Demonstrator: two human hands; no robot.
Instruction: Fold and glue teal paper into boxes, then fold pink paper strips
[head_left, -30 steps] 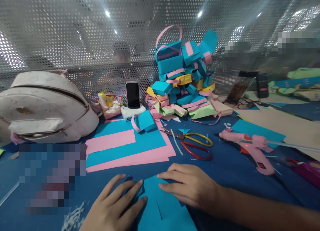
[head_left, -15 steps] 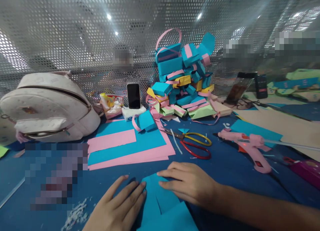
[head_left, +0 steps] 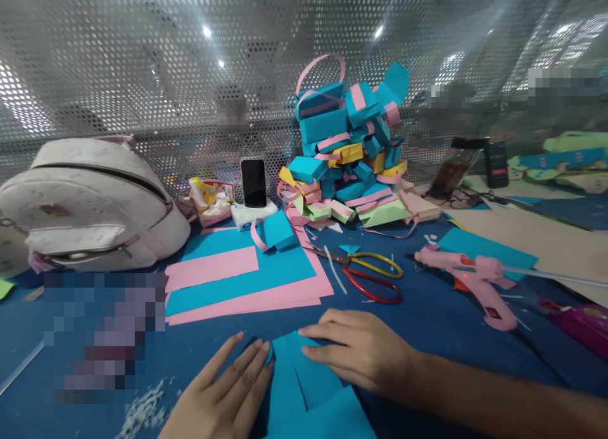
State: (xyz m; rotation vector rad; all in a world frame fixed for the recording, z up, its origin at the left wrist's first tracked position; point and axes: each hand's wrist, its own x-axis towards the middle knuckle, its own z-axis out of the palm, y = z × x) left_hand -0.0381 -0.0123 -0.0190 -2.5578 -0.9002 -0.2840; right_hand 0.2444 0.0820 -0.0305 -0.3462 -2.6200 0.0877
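Blue paper (head_left: pixel 316 391), head view: matte, folded, straight-edged, lay on the dark-blue tabletop (head_left: pixel 199 339) before you. Your left hand (head_left: pixel 230 388), fingers straight, unclenched, touched its left edge; your right hand (head_left: pixel 368 350), unclenched, lay across its upper right.

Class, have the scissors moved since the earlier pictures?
No: judged against the pink glue gun, the scissors lie in the same place, handles toward its nozzle.

From my remote seat I read this as a papercraft workspace: hot-glue gun (head_left: pixel 475 271), scissors (head_left: pixel 341 258) and folded blue paper (head_left: pixel 325 420) on a blue tabletop (head_left: pixel 441 331), paper boxes (head_left: pixel 323 125) heaped against a perforated metal screen (head_left: pixel 142 52) (a white backpack (head_left: pixel 95 201) shares the table).
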